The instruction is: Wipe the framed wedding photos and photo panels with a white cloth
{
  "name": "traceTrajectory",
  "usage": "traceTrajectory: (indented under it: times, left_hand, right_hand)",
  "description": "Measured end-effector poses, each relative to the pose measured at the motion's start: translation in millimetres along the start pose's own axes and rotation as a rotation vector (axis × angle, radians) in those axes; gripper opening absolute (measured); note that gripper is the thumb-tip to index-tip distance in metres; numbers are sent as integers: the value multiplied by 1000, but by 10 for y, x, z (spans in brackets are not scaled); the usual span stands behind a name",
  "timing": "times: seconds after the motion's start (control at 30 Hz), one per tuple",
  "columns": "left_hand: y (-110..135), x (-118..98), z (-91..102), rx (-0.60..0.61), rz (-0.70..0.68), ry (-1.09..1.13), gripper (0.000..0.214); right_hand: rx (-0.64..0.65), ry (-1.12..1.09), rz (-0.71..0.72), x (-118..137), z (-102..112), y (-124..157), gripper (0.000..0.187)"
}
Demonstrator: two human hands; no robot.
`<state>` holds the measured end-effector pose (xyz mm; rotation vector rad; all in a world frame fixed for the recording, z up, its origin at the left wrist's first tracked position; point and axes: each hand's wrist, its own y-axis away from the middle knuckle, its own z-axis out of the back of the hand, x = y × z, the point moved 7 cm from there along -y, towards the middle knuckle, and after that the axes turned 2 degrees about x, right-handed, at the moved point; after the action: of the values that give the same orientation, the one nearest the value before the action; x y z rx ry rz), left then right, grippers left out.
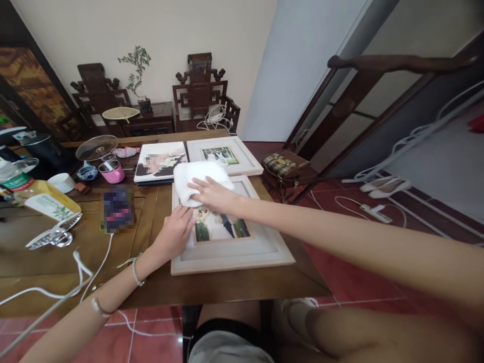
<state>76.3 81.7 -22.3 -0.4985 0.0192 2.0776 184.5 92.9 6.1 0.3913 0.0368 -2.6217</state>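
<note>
A light wooden picture frame (234, 256) with a wide pale border lies flat on the table before me, its photo partly covered. On its upper left part is a folded white towel (200, 174). My right hand (212, 194) presses onto the towel with its fingers across it, holding it against the frame. At the frame's left side rests my left hand (176, 229), fingers stretched over the edge and touching the towel's lower corner. Behind lie a second pale photo frame (245, 157) and a photo panel (149, 171).
Leftward on the table (143, 272) are a blurred-out device (117, 209) on a white cable, a hair claw clip (56, 234), a bottle of yellow liquid (41, 194) and a pink cup (112, 174). A plaid bag (282, 165) sits right of the table by a wooden chair (351, 101).
</note>
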Motion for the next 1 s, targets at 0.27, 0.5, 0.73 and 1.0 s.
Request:
traceTrajectory:
  times: [0.27,0.5,0.73,1.0]
  left_hand:
    - [19,95,-52,-4,42,48,46]
    - [22,111,-64,-33,34,33,46]
    - [36,135,-97,-37,70,7,54]
    - [34,113,-88,-26,80,-19,56]
  right_hand:
    - [62,-53,-7,-418,-50,520,37]
    - [189,-102,-304,-873,-139,1101,53]
    - [297,-158,-229,-371,47,1186,50]
    - [507,-395,-99,415,463,1432,36]
